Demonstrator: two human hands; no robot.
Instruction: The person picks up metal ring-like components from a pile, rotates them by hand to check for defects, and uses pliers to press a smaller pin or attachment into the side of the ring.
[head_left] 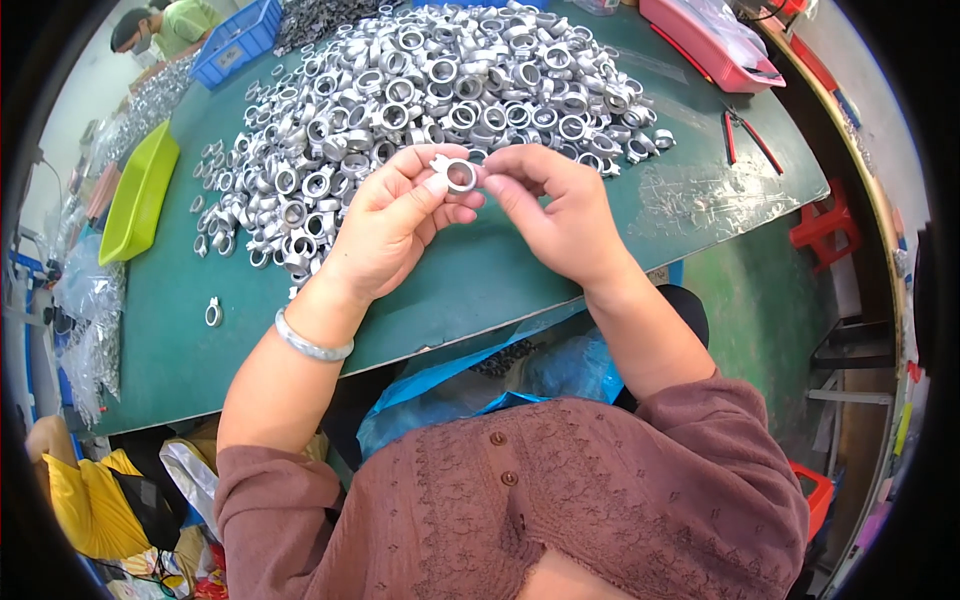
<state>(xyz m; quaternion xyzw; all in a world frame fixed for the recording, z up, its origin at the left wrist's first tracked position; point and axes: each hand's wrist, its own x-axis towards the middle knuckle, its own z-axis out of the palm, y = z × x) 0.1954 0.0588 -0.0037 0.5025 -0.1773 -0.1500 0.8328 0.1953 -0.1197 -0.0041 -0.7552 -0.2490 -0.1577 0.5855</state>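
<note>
Between both hands, just in front of a big pile, is a small silver metal ring (448, 174) with a lug on its side. My left hand (388, 222) grips it between thumb and fingers, its opening facing up toward me. The thumb and forefinger of my right hand (565, 215) are pinched together at the ring's right edge. Its other fingers curl inward, and their tips are partly hidden. Behind the hands spreads the pile of similar metal rings (400, 90). A single metal ring (213, 313) lies apart at the left.
The green table (420, 335) carries red-handled pliers (745, 135), a pink bin (715, 50), a blue crate (235, 45) and a lime tray (140, 195). Blue plastic (430, 395) hangs below the front edge. A red stool (825, 230) stands right. Other people sit far left and lower left.
</note>
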